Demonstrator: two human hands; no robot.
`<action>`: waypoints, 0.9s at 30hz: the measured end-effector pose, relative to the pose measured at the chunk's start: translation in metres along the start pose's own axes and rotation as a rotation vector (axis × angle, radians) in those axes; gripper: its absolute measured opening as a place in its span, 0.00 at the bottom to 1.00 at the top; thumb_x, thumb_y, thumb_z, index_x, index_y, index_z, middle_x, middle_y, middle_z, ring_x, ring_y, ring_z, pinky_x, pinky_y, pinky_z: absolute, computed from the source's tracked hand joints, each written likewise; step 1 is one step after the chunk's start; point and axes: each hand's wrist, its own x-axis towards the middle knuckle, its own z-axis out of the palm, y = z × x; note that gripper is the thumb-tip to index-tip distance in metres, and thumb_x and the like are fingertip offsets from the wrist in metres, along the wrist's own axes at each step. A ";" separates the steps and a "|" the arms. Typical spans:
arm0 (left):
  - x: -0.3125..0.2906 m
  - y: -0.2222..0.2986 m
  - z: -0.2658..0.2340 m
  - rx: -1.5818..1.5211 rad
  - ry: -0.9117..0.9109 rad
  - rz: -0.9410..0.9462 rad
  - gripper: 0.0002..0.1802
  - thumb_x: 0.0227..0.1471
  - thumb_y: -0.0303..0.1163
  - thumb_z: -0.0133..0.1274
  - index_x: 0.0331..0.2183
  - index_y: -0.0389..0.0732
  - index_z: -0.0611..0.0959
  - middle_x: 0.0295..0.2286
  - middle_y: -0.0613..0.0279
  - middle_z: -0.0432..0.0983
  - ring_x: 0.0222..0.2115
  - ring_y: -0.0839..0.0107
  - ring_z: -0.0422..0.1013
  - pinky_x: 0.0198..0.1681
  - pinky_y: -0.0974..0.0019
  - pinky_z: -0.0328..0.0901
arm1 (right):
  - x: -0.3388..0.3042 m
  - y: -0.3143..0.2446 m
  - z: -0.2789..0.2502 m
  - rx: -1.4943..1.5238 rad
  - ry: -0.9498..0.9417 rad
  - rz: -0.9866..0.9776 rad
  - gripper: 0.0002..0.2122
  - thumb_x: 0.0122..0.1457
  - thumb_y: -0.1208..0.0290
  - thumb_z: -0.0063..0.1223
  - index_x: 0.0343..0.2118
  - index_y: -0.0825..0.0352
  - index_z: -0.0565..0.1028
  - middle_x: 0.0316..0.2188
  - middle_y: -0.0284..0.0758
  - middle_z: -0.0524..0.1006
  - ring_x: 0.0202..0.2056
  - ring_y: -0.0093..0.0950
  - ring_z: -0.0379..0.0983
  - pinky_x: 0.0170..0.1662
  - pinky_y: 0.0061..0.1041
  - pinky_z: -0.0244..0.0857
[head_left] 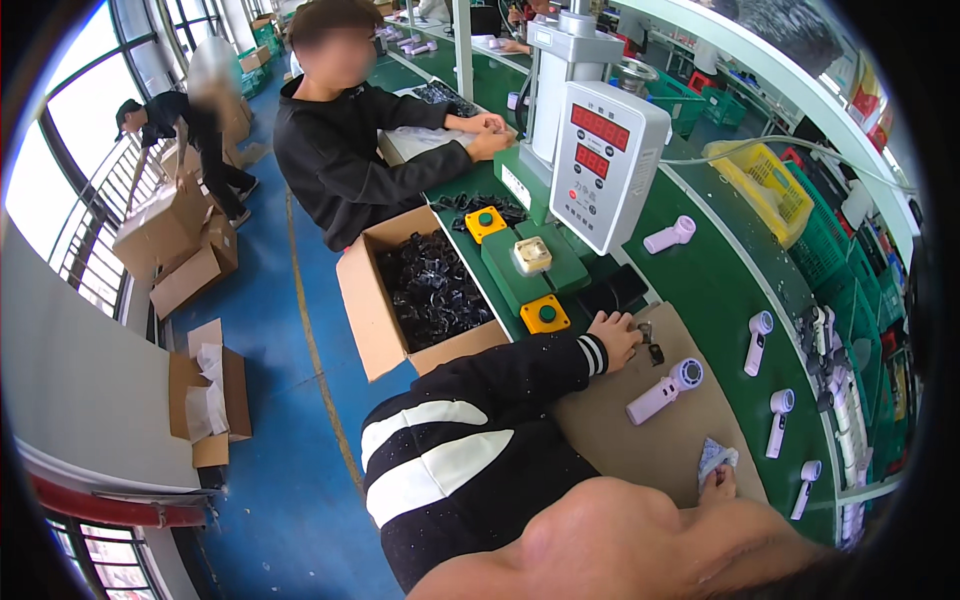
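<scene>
My left hand (617,341), in a black sleeve with white cuff stripes, rests with fingers apart on a brown cardboard sheet (590,425). Small dark plastic pieces (653,347) lie at its fingertips. Nearby, a lavender handheld fan (657,398) with a round head lies on the cardboard. At the sheet's right side my right hand (717,486) is closed on a crumpled bluish-white cloth (715,456). Beyond my left hand stands a green-based press (545,270) with a pale fixture (531,255) and two yellow button boxes (545,314).
Several lavender fans (777,425) lie on the green belt to the right. An open box (365,300) of black parts sits left of the press, under a counter display (612,165) farther right. A co-worker (350,150) works across the bench; another person bends over cartons (165,230).
</scene>
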 end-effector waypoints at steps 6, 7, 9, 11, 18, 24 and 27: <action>-0.005 0.001 -0.011 -0.104 0.041 -0.013 0.12 0.45 0.36 0.54 0.36 0.50 0.76 0.38 0.61 0.66 0.39 0.61 0.60 0.45 0.56 0.51 | 0.007 0.083 0.022 -0.073 0.056 0.156 0.07 0.58 0.69 0.46 0.32 0.68 0.70 0.26 0.38 0.73 0.26 0.36 0.68 0.33 0.32 0.62; -0.006 0.001 -0.011 -0.112 0.053 -0.002 0.12 0.44 0.37 0.54 0.35 0.50 0.76 0.38 0.61 0.66 0.39 0.61 0.60 0.45 0.56 0.51 | 0.006 0.091 0.025 -0.062 0.103 0.144 0.08 0.59 0.68 0.44 0.32 0.68 0.70 0.26 0.38 0.73 0.26 0.36 0.68 0.33 0.32 0.62; -0.007 0.000 -0.011 -0.128 0.078 0.013 0.12 0.44 0.37 0.55 0.35 0.49 0.77 0.36 0.60 0.67 0.39 0.60 0.59 0.44 0.55 0.51 | 0.006 0.100 0.027 -0.040 0.192 0.114 0.11 0.62 0.66 0.41 0.33 0.68 0.71 0.26 0.38 0.72 0.26 0.35 0.67 0.33 0.32 0.62; -0.011 -0.001 -0.014 -0.142 0.085 0.014 0.12 0.43 0.37 0.55 0.34 0.49 0.77 0.36 0.60 0.68 0.39 0.60 0.59 0.44 0.55 0.51 | 0.003 0.100 0.025 -0.035 0.228 0.101 0.12 0.64 0.65 0.39 0.34 0.68 0.71 0.26 0.38 0.72 0.26 0.35 0.67 0.33 0.32 0.62; -0.009 0.006 -0.031 -0.291 0.145 0.009 0.10 0.45 0.30 0.53 0.35 0.47 0.76 0.34 0.60 0.72 0.37 0.63 0.62 0.46 0.54 0.52 | 0.016 0.054 -0.009 0.179 0.371 0.261 0.15 0.66 0.61 0.36 0.37 0.68 0.72 0.26 0.34 0.71 0.26 0.26 0.65 0.33 0.25 0.62; -0.010 0.036 -0.041 -1.005 0.058 -0.118 0.13 0.48 0.20 0.47 0.38 0.44 0.75 0.32 0.61 0.73 0.32 0.68 0.66 0.41 0.62 0.61 | 0.037 -0.008 0.024 0.536 0.375 0.183 0.13 0.65 0.63 0.39 0.41 0.67 0.73 0.27 0.31 0.71 0.26 0.20 0.65 0.34 0.19 0.62; -0.015 0.050 -0.014 -1.241 -0.025 -0.103 0.15 0.49 0.17 0.45 0.39 0.43 0.75 0.32 0.61 0.73 0.30 0.70 0.67 0.37 0.66 0.64 | 0.035 -0.070 0.063 0.546 0.013 0.107 0.10 0.63 0.69 0.42 0.42 0.67 0.73 0.30 0.31 0.71 0.27 0.22 0.67 0.36 0.20 0.64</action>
